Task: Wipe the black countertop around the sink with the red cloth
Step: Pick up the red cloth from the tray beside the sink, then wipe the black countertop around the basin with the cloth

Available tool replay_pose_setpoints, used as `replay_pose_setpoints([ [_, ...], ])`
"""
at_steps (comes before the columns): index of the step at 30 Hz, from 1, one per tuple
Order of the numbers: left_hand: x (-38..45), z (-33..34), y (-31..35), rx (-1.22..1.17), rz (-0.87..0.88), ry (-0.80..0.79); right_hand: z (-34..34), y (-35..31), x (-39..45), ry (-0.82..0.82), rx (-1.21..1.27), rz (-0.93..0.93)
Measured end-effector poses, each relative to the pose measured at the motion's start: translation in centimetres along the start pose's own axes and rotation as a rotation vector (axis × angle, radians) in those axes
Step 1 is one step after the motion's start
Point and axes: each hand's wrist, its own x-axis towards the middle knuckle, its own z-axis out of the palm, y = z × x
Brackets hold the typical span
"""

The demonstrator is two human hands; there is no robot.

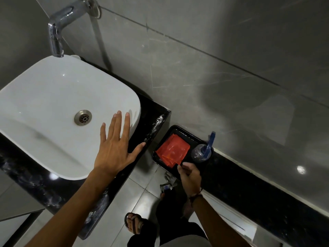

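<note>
The folded red cloth lies in a black tray on a low black ledge, right of the sink. My right hand reaches down to the cloth's near corner, fingers curled at its edge; whether they grip it is unclear. My left hand hovers flat with fingers spread over the right side of the white sink, thumb above the black countertop. White powdery smears mark the countertop's right edge and front face.
A chrome tap juts from the grey tiled wall above the sink. A clear spray bottle with a blue trigger stands in the tray beside the cloth. Below are grey floor tiles, my sandalled foot and a small object on the floor.
</note>
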Motion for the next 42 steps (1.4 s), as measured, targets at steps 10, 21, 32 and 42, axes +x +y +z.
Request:
replay_pose_setpoints([
  [10, 0.2, 0.1, -0.1, 0.006, 0.007, 0.024, 5.6, -6.5, 5.0, 0.044, 0.19, 0.584],
  [21, -2.2, -1.6, -1.6, -0.14, -0.017, 0.107, 2.2, -6.7, 2.3, -0.192, 0.573, 0.389],
  [32, -7.5, -4.5, -11.2, -0.1, -0.334, 0.119, 4.2, -16.8, 2.9, 0.04, 0.121, -0.64],
  [42, -6.9, -3.5, -11.3, -0.017, -0.346, 0.109, 9.3, -15.4, 7.0, -0.152, -0.425, -0.723],
])
